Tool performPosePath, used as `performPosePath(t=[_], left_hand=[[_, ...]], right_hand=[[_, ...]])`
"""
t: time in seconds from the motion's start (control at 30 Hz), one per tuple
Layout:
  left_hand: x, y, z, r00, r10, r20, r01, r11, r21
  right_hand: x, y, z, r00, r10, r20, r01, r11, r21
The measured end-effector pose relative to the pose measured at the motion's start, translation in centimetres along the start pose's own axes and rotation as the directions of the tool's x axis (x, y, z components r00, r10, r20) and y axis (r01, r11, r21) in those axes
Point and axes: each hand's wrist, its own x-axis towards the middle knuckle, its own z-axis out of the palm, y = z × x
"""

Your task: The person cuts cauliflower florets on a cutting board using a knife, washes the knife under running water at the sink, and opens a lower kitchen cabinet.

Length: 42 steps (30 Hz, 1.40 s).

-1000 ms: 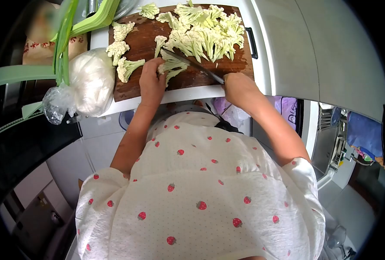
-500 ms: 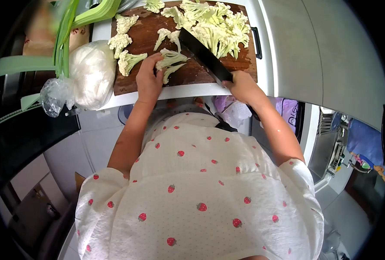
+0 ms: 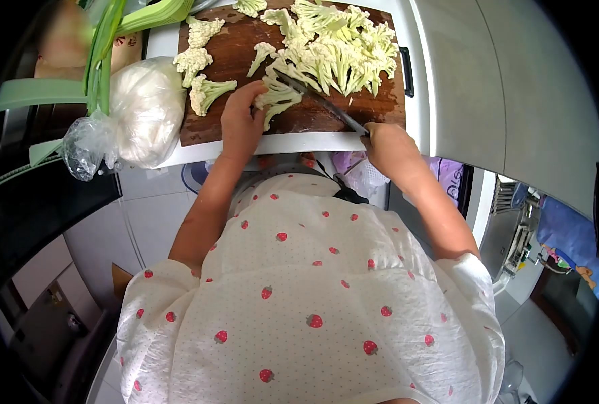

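My left hand [image 3: 243, 120] is closed on a cauliflower floret [image 3: 282, 101] near the front of the wooden cutting board [image 3: 245, 40]. In my right hand [image 3: 393, 149] is the handle of a dark kitchen knife [image 3: 333, 108]. Its blade is seen almost edge-on, slanting up and left, with the tip end at the floret's upper side. Whether the edge has entered the floret cannot be made out. A heap of cut cauliflower pieces [image 3: 353, 57] covers the board's right back. Several larger florets, one being this floret [image 3: 208, 93], line the left side.
A white filled plastic bag [image 3: 148, 111] stands against the board's left edge. Green leafy stalks [image 3: 101, 60] and a light green slotted container [image 3: 154, 17] are behind it. The white counter edge [image 3: 313, 143] runs in front of me; a black handle [image 3: 407, 71] is at right.
The knife has turned from showing its broad side to nearly edge-on, and its tip end now meets the floret. My right hand has shifted slightly right and down. My left hand keeps the floret.
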Motion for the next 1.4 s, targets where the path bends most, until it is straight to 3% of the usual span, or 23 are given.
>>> performPosePath(t=[0.17, 0.23, 0.3, 0.37, 0.43, 0.53, 0.7, 0.77, 0.87, 1.0, 1.07, 1.2, 1.27, 1.4], left_hand=[[0.4, 0.5, -0.2, 0.998, 0.051, 0.025, -0.049, 0.996, -0.073], [0.6, 0.4, -0.4, 0.997, 0.071, 0.026, -0.071, 0.997, -0.01], [1.6, 0.2, 0.0, 0.995, 0.103, 0.02, -0.104, 0.994, 0.04], [2.2, -0.1, -0.1, 0.988, 0.149, 0.037, -0.15, 0.988, 0.043], [2.4, 0.0, -0.2, 0.991, 0.121, 0.055, -0.122, 0.992, 0.017], [2.4, 0.0, -0.1, 0.993, 0.088, 0.084, -0.087, 0.996, -0.013], [1.9, -0.2, -0.2, 0.991, 0.065, 0.113, -0.067, 0.998, 0.012], [1.9, -0.4, -0.1, 0.991, 0.124, 0.058, -0.126, 0.992, 0.03], [2.3, -0.6, -0.7, 0.989, 0.118, 0.085, -0.119, 0.993, 0.002], [3.3, -1.0, -0.8, 0.983, 0.161, 0.087, -0.165, 0.986, 0.034], [3.9, -0.6, -1.6, 0.972, 0.087, 0.217, -0.118, 0.983, 0.137], [3.2, 1.1, -2.8, 0.984, 0.05, 0.169, -0.069, 0.992, 0.103], [2.8, 1.6, -2.8, 0.944, -0.295, 0.15, 0.257, 0.938, 0.232], [2.4, 1.2, -1.9, 0.913, -0.382, 0.145, 0.354, 0.917, 0.185]], right_hand=[[2.2, 0.0, 2.7, 1.0, 0.01, -0.029, -0.009, 1.0, 0.013], [2.1, -0.1, 2.9, 0.999, 0.019, -0.043, -0.017, 0.999, 0.047], [1.9, 0.4, 1.5, 0.997, 0.079, -0.015, -0.073, 0.964, 0.254], [0.9, 0.3, 0.4, 0.998, 0.067, 0.001, -0.064, 0.956, 0.287], [-0.1, 0.0, -0.6, 0.99, 0.101, 0.101, -0.123, 0.962, 0.246], [-0.7, 0.9, -0.5, 0.999, 0.014, 0.03, -0.017, 0.994, 0.111], [1.0, -0.2, -0.3, 0.994, 0.048, 0.093, -0.047, 0.999, -0.013], [1.7, -0.3, 0.8, 0.995, 0.038, 0.09, -0.034, 0.998, -0.044], [2.6, 0.7, 2.5, 0.998, 0.058, 0.011, -0.059, 0.976, 0.209], [1.9, 0.6, 1.7, 0.996, 0.074, 0.042, -0.083, 0.952, 0.294], [1.5, 0.8, 2.0, 0.992, 0.106, 0.07, -0.123, 0.935, 0.333], [1.0, 0.4, 1.3, 0.97, 0.182, 0.163, -0.232, 0.898, 0.373], [1.0, 0.5, 1.5, 0.977, 0.158, 0.146, -0.2, 0.914, 0.353], [1.0, 0.8, 1.6, 0.986, 0.128, 0.106, -0.157, 0.927, 0.339]])
